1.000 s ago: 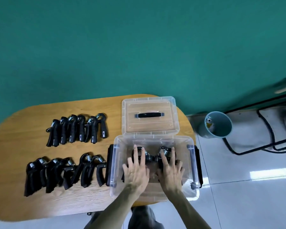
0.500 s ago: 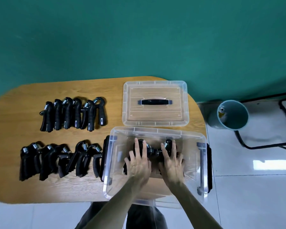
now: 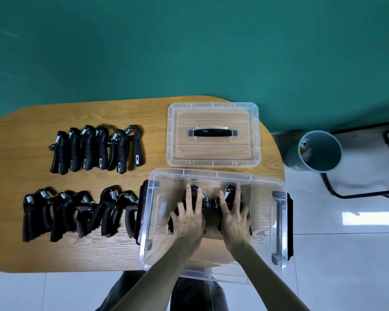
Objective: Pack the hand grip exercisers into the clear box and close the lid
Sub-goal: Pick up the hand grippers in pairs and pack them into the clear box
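No text, label, brand, number or sign is legible on anything here.

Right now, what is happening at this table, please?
A person is packing black hand grip exercisers into the clear box. The left hand and the right hand both lie flat on the exercisers in the box. Two rows of exercisers wait on the wooden table, and the lid lies behind the box.

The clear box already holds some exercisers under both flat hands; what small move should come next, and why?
Probably lift the left hand off the exercisers in the clear box and reach for the near row on the table: two rows remain unpacked, and the lid lies apart, behind the box.
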Demonstrator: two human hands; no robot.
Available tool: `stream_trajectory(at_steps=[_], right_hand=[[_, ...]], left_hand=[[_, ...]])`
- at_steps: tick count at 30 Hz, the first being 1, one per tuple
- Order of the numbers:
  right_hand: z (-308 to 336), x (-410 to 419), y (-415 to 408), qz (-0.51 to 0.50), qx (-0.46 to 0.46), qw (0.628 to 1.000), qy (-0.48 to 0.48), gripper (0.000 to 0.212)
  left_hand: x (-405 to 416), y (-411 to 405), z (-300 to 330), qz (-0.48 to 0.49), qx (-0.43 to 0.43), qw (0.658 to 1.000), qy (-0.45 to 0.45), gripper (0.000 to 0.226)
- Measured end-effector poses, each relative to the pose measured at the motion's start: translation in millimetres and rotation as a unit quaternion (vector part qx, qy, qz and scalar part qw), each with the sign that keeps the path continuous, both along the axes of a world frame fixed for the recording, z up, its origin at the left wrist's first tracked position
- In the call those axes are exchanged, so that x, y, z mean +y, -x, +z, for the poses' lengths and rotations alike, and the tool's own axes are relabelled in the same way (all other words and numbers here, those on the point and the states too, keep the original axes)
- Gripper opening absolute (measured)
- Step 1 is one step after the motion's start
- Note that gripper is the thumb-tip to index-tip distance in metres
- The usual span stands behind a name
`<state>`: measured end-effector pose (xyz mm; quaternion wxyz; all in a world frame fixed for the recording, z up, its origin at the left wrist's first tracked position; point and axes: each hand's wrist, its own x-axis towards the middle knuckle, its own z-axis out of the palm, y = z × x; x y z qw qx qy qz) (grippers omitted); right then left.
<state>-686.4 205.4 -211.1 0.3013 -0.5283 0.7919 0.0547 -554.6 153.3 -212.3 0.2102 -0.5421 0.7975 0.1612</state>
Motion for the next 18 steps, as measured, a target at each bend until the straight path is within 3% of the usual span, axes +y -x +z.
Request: stream_trajectory(at_steps=[10,15,18], right_hand=[[-4,-1,2,-0.013,-0.012,1.000,0.009,0.121],[18,-8,-4,-0.003,0.073,0.992,0.102,0.064],[45,-13,-13,0.023,0.088,0.989,0.115,0.061]], left_hand=[[-2,-2,-2,0.026,0.051,0.998,0.018,0.082],[-7,-10,24,0.001,0.083,0.996,0.018,0.071],[-14,-17,52,-0.022,0.090,0.995,0.019,0.070]])
